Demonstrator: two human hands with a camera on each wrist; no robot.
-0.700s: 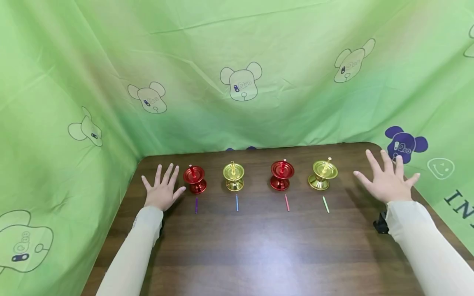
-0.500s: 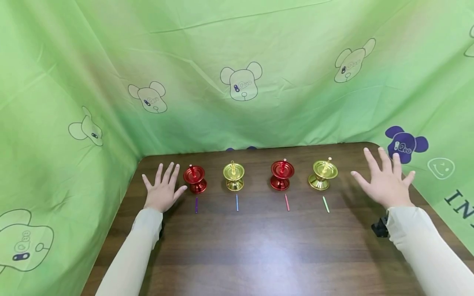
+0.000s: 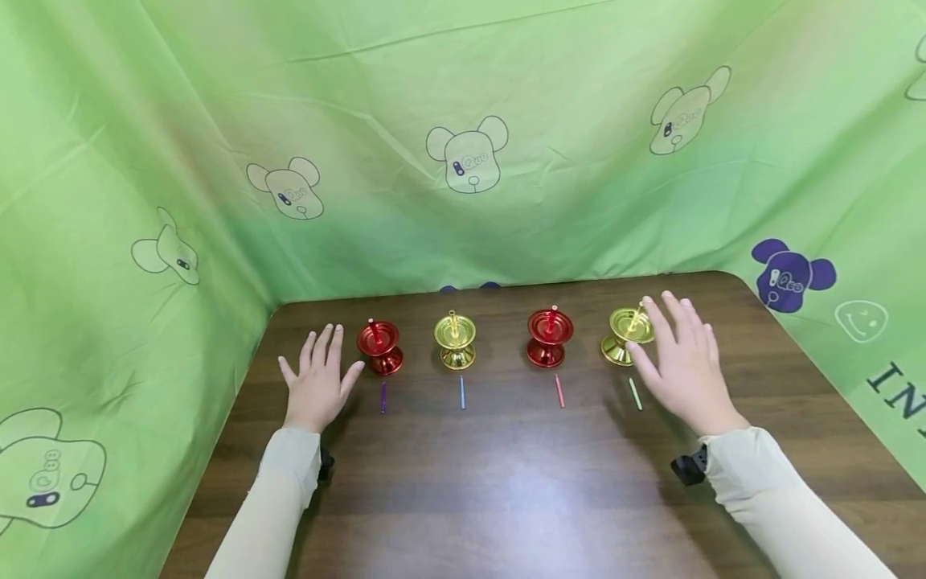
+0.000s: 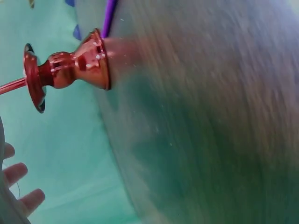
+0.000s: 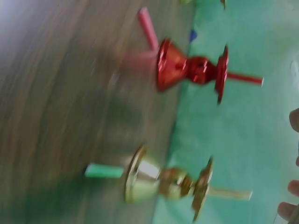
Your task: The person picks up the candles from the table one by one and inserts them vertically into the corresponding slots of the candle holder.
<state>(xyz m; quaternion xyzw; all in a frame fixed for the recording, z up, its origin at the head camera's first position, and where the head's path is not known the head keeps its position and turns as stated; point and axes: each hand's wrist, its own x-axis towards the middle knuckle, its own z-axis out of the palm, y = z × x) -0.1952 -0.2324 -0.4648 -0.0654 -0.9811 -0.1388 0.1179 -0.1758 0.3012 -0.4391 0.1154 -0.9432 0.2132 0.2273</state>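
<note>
In the head view, my left hand (image 3: 316, 390), fingers spread, is left of a shiny red candle holder (image 3: 379, 346) with a purple thin candle-like stick (image 3: 383, 398) in front of it. My right hand (image 3: 690, 378) holds nothing; its fingers are extended beside the right-hand gold candle holder (image 3: 617, 346), overlapping its dish edge. Contact cannot be made out. A pale green stick (image 3: 635, 394) lies left of that thumb. In the right wrist view, that gold holder (image 5: 145, 177) and the green stick (image 5: 104, 171) show beyond the fingertips (image 5: 293, 187).
Between them stand another gold holder (image 3: 455, 342) with a blue stick (image 3: 462, 392) before it, and a red holder (image 3: 549, 336) with a pink stick (image 3: 559, 391). All are on a brown wooden table (image 3: 470, 482). A green printed curtain (image 3: 362, 225) surrounds the table's far sides.
My right hand has moved left from the table's right side to the right-hand gold holder, its fingers closer together. My left hand has shifted slightly down. The holders and sticks remain in place.
</note>
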